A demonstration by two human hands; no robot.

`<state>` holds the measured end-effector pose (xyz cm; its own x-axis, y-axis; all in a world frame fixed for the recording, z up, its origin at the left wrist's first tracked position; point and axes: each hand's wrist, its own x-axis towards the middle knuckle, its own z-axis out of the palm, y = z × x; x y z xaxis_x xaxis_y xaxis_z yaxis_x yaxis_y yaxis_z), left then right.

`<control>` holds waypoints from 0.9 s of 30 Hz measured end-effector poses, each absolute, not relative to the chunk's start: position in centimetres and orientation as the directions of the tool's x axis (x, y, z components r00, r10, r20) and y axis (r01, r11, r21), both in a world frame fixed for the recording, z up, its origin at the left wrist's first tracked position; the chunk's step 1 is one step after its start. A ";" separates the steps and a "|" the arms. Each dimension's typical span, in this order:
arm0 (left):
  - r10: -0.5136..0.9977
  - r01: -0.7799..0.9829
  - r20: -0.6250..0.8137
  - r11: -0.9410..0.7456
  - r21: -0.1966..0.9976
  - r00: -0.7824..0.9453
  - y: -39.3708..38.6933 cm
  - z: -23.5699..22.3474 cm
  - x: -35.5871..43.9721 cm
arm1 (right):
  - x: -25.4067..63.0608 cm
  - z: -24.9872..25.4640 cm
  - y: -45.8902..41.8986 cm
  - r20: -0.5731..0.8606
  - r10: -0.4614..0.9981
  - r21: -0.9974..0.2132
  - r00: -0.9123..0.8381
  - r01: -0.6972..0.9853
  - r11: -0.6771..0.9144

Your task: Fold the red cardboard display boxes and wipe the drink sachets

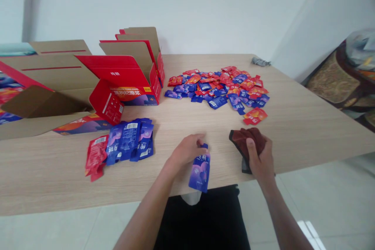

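Note:
At the table's front edge, my left hand [187, 149] has its thumb and fingers closed at the top end of a blue pouch [200, 172]. The pouch's printed front faces up, its lower end toward me. To the right, my right hand [263, 160] grips a folded brown cloth [249, 140] with dark edging, thumb on top. Left of my left hand lies an overlapping stack of blue pouches [130, 140], with red pouches [96, 155] beside it. A mixed heap of red and blue pouches [218, 88] spreads farther back.
Open red-and-blue cartons [134, 95] stand at the left with flaps raised; a nearer open carton [84, 123] lies beside them. A grey crumpled item [260, 61] rests at the table's far right corner. A patterned chair [331, 74] bearing a plastic bag [361, 47] stands at the right.

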<state>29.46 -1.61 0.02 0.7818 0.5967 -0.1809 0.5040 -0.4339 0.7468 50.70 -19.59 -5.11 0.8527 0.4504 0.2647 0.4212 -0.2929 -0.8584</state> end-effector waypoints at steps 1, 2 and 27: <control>0.595 0.488 -0.178 -0.414 0.768 0.784 -1.3 0.2 29.3 | 50.8 -5.2 -19.6 0.258 0.450 -0.858 0.855 0.417 -0.300; 0.597 0.478 -0.176 -0.396 0.784 0.783 -1.1 0.4 29.2 | 50.8 -5.3 -19.7 0.252 0.450 -0.859 0.856 0.412 -0.303; 0.304 0.190 0.202 -0.877 0.441 0.931 -9.1 0.0 19.8 | 50.9 -5.0 -19.6 0.248 0.445 -0.870 0.861 0.400 -0.289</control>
